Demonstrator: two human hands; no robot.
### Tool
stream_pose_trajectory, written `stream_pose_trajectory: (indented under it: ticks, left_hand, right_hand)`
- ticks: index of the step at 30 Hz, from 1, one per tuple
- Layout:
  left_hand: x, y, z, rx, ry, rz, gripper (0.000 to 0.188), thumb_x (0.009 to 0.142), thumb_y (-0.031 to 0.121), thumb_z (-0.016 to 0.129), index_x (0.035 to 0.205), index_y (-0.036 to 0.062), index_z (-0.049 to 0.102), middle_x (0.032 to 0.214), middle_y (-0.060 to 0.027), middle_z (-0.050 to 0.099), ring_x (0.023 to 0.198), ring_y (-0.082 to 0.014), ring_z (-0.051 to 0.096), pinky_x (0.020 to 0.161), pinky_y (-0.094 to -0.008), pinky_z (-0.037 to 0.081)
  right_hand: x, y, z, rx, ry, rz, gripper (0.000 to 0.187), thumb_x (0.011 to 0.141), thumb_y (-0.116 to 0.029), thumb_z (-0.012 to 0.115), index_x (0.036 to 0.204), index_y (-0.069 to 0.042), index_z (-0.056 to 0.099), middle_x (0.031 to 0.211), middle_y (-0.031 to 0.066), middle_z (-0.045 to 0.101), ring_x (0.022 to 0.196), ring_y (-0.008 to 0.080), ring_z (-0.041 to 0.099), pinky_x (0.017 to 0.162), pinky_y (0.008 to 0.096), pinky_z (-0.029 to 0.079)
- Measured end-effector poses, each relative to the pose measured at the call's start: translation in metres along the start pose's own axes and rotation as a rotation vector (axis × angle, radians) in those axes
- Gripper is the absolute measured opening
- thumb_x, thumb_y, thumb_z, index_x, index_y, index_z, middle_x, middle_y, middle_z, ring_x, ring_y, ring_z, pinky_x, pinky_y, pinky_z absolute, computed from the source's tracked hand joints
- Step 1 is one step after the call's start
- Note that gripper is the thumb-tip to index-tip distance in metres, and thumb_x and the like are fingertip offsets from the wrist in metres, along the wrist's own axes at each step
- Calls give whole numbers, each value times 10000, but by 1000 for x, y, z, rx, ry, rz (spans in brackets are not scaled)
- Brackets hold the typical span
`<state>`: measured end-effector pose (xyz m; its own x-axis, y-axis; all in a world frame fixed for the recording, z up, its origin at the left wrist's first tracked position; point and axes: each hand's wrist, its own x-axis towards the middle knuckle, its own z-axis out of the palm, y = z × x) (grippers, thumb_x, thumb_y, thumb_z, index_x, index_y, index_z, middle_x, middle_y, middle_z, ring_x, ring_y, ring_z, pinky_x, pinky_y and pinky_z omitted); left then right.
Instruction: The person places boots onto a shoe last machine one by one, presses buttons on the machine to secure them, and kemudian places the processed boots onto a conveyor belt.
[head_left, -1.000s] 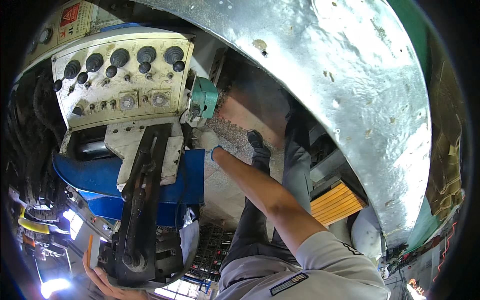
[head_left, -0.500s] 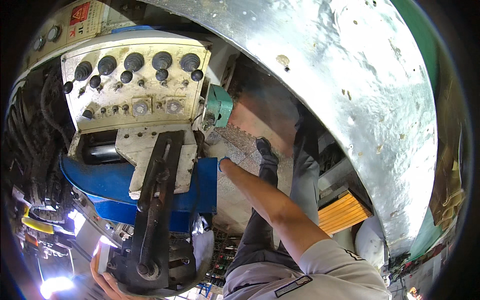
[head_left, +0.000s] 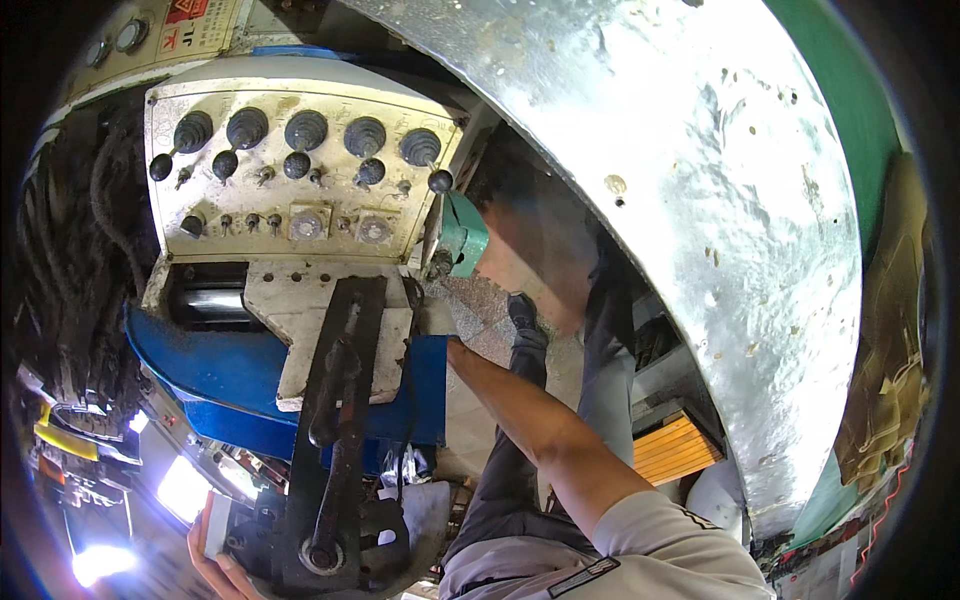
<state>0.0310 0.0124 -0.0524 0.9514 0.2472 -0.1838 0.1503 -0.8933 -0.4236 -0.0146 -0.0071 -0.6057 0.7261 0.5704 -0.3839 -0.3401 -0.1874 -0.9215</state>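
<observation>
At the lower left, the fingers of my left hand point(head_left: 208, 560) curl over the pale edge of a machine housing point(head_left: 232, 525); the rest of that hand is hidden. My right forearm point(head_left: 535, 425) reaches forward and left from the lower right. It passes behind a blue metal panel point(head_left: 425, 390), which hides the hand, so whatever it touches does not show. Between the two arms stands a dark slotted metal arm point(head_left: 335, 430), bolted to a worn white bracket point(head_left: 285, 340). Above the bracket is a cream control panel point(head_left: 270, 185) with several black joystick levers and small toggle switches.
A large curved shiny metal sheet point(head_left: 720, 220) fills the right side. Dark cables or hoses point(head_left: 70, 220) hang at the left. A green box-shaped part point(head_left: 462, 235) juts from the control panel's right edge. Orange slats point(head_left: 675, 448) lie beyond my legs, right of the forearm.
The machine has shifted slightly right and down in view. My right wrist, with a blue edge visible before, is now behind the blue panel. My left fingers remain at the housing.
</observation>
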Motion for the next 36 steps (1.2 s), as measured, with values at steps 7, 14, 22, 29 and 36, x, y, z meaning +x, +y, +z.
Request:
stream_pose_trajectory:
  ticks: [7,14,22,29,36]
  left_hand:
    - [-22,-15,13,-50,84,-52,582,1004,328,617,1421,-22,411,1145,-344,587,937,-486,649,703,-548,565]
    - [-12,-13,12,-135,62,-204,546,1031,346,540,1412,-29,429,1192,-306,563,1002,-426,630,777,-509,552]
    - [2,-1,14,-291,38,-419,530,1063,368,451,1402,-39,446,1254,-256,532,1086,-350,605,878,-455,536]
    - [9,15,11,-465,55,-639,538,1091,387,372,1393,-48,461,1308,-212,505,1160,-284,583,967,-409,523]
    - [0,15,14,-565,112,-692,504,1055,343,442,1409,-15,463,1369,-213,515,1266,-288,534,1086,-422,450]
  right_hand:
    - [-3,14,22,499,3,421,215,914,-185,610,953,8,696,931,240,702,846,392,672,754,457,521]
    - [-20,25,49,1391,106,594,248,936,-208,594,989,9,703,959,247,705,874,367,685,766,439,530]
    - [-17,33,62,1745,123,541,286,962,-234,577,1030,11,710,990,255,708,906,338,698,780,420,540]
    - [-3,25,51,1774,131,528,291,976,-257,579,1029,-1,707,967,231,692,869,297,677,747,394,527]
    - [6,-15,-9,1255,191,681,246,971,-284,626,936,-47,681,813,131,629,670,220,573,604,350,461]
